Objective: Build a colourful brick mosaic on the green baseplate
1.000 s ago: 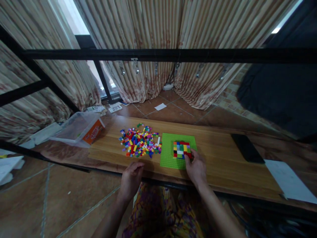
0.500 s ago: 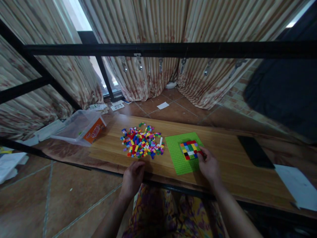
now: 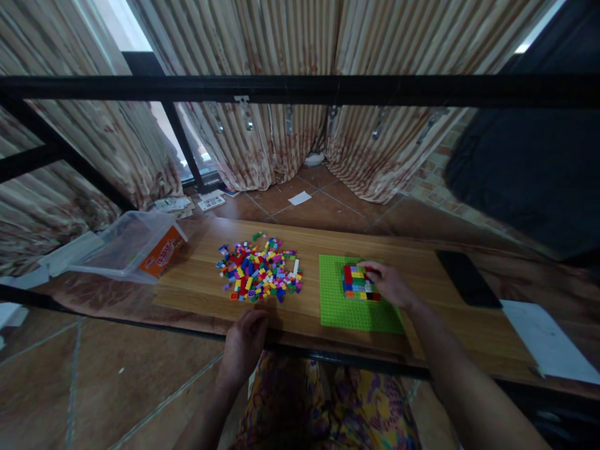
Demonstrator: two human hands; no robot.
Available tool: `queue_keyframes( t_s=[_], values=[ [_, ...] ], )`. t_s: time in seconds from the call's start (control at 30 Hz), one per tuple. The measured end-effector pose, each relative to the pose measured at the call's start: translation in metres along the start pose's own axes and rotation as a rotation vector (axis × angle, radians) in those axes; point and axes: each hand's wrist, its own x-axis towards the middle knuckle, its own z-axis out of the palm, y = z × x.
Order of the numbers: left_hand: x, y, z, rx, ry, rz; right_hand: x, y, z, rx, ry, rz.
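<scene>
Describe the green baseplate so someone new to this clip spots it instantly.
On the wooden board, right of the loose brick heap, lies a flat studded baseplate. The right hand is over it. Unlike that heap and the black slab, it is one wide, bright green sheet.

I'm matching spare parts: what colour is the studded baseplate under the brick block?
The baseplate is bright green, clearest in the head view.

Bare tabletop (image 3: pixel 419 290) opens between the green baseplate (image 3: pixel 335 309) and the black slab (image 3: pixel 469 279), the right forearm (image 3: pixel 452 350) crossing its near side.
</scene>
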Motion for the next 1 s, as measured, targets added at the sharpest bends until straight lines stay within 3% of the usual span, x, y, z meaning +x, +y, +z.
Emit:
queue_keyframes(
  t_s=[0.33,0.57,0.8,0.93,1.0],
  values=[
    [0.008,0.000,-0.015,-0.005,0.062,0.005,-0.006,-0.018,0.042,0.060,0.149,-0.045],
    [0.034,-0.010,-0.047,0.058,0.218,-0.049,-0.013,-0.032,0.061,0.039,0.283,-0.035],
    [0.076,-0.058,-0.087,0.332,0.480,-0.227,-0.016,-0.036,0.057,-0.064,0.292,-0.066],
    [0.094,-0.086,-0.087,0.463,0.504,-0.250,-0.028,-0.070,0.058,-0.223,0.399,-0.163],
    [0.101,-0.092,-0.081,0.517,0.469,-0.262,-0.034,-0.092,0.067,-0.198,0.323,-0.227]
  ],
)
